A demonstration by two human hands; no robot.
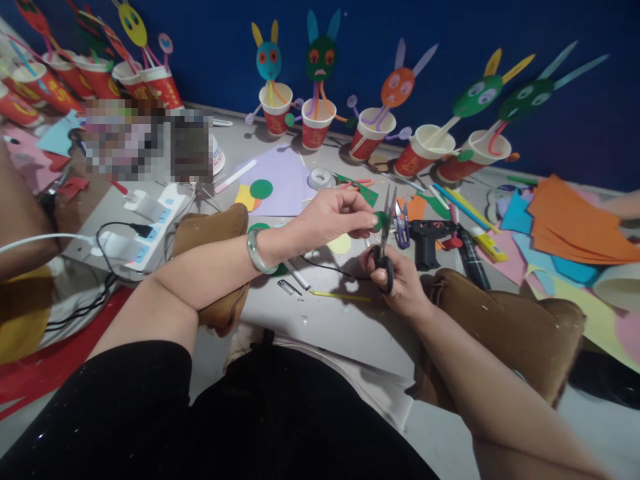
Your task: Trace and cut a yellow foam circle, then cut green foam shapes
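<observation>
My left hand [334, 217] pinches a small green paper piece [382, 221] between thumb and fingers, held just above the floor. My right hand [397, 277] grips black-handled scissors [386, 233], blades pointing up and slightly parted, with their tips at the green piece. A pale green bangle [257, 252] sits on my left wrist. Both hands work over a grey sheet [340, 320] in front of my legs.
A black glue gun [430, 239], purple snips [403, 223], a tape roll [321, 178] and coloured straws [463, 208] lie beyond the hands. Paper-cup animal figures [319, 107] line the blue wall. Orange and coloured paper [575, 227] lies right; a power strip [150, 227] lies left.
</observation>
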